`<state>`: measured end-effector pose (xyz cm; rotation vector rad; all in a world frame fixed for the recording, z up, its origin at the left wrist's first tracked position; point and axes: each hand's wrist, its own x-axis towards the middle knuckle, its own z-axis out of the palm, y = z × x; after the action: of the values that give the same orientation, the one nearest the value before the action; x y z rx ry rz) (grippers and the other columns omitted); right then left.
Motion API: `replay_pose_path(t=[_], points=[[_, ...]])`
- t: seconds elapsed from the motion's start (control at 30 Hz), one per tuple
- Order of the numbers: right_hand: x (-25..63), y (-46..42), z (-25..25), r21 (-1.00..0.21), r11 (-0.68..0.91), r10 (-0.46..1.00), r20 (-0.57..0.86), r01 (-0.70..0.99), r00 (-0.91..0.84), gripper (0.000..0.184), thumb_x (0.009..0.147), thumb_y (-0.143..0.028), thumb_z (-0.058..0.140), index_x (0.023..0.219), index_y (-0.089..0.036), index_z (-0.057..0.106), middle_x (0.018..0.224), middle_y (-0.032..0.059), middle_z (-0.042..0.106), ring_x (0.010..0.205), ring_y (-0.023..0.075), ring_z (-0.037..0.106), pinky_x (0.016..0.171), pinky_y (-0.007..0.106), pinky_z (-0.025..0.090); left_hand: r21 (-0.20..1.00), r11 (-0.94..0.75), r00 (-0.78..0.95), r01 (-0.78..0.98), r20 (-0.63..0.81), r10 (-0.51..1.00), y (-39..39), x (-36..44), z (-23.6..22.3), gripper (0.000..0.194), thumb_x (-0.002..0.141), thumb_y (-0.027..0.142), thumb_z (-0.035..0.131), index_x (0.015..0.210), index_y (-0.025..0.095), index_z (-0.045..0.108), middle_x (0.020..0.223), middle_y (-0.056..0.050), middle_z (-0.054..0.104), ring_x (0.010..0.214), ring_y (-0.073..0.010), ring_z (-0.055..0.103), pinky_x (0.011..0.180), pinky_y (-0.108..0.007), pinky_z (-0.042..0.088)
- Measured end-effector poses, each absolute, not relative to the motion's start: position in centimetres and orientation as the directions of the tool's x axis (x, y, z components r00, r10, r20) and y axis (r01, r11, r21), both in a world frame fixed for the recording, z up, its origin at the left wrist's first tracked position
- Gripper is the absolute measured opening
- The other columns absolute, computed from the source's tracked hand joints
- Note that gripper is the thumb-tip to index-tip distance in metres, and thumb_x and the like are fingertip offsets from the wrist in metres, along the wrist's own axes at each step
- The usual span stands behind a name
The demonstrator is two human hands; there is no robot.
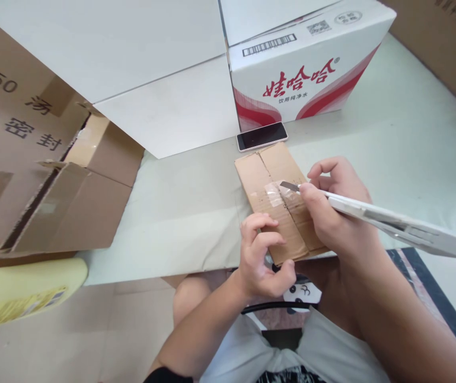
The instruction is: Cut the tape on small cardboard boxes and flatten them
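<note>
A small brown cardboard box (270, 183), taped along its centre seam, lies at the near edge of a pale table (180, 207). My left hand (262, 255) grips the box's near edge, fingers curled on top and thumb below. My right hand (334, 205) is closed round a white utility knife (391, 221). The knife's blade tip rests on the clear tape at the box's seam, and its long handle sticks out to the right.
A phone (262, 136) lies face up just behind the small box. A white carton with red print (303, 58) and a plain white box (140, 69) stand at the back. An open brown carton (44, 175) sits at the left, a yellow object (20, 292) below it.
</note>
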<state>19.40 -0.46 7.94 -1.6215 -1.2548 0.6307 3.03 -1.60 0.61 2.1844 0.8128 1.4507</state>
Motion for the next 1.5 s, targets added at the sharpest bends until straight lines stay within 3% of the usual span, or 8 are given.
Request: replay_pose_path(t=[0.13, 0.63, 1.5], points=[[19.48, -0.51, 7.81, -0.91, -0.026, 0.933, 0.127, 0.415, 0.337, 0.013, 0.088, -0.032, 0.06, 0.092, -0.027, 0.048, 0.059, -0.0068, 0.05, 0.048, 0.0119, 0.042, 0.05, 0.03, 0.032, 0.538, -0.8, 0.277, 0.264, 0.753, 0.597, -1.28, 3.07, 0.5, 0.032, 0.075, 0.023, 0.059, 0.105, 0.024, 0.049, 0.107, -0.007, 0.055, 0.106, -0.0247, 0.06, 0.093, -0.045, 0.057], [19.55, -0.45, 7.48, -0.908, 0.053, 0.918, 0.208, 0.416, 0.337, 0.014, 0.088, -0.032, 0.063, 0.087, -0.025, 0.05, 0.059, -0.0069, 0.049, 0.047, 0.0099, 0.04, 0.047, 0.028, 0.03, 0.456, -0.842, 0.241, 0.287, 0.816, 0.525, -0.81, 2.86, 0.61, 0.019, 0.079, 0.026, 0.064, 0.092, 0.023, 0.05, 0.089, -0.001, 0.06, 0.088, -0.0214, 0.069, 0.079, -0.041, 0.055], [19.21, -0.29, 8.28, -0.839, 0.072, 0.939, 0.239, 0.539, 0.246, 0.017, 0.085, -0.036, 0.06, 0.075, -0.024, 0.052, 0.054, -0.0061, 0.051, 0.045, 0.0101, 0.042, 0.049, 0.028, 0.033, 0.516, -0.825, 0.306, 0.23, 0.766, 0.565, -0.66, 2.75, 0.57, 0.011, 0.082, 0.027, 0.062, 0.085, 0.021, 0.054, 0.082, -0.002, 0.058, 0.093, -0.0213, 0.065, 0.081, -0.038, 0.057]])
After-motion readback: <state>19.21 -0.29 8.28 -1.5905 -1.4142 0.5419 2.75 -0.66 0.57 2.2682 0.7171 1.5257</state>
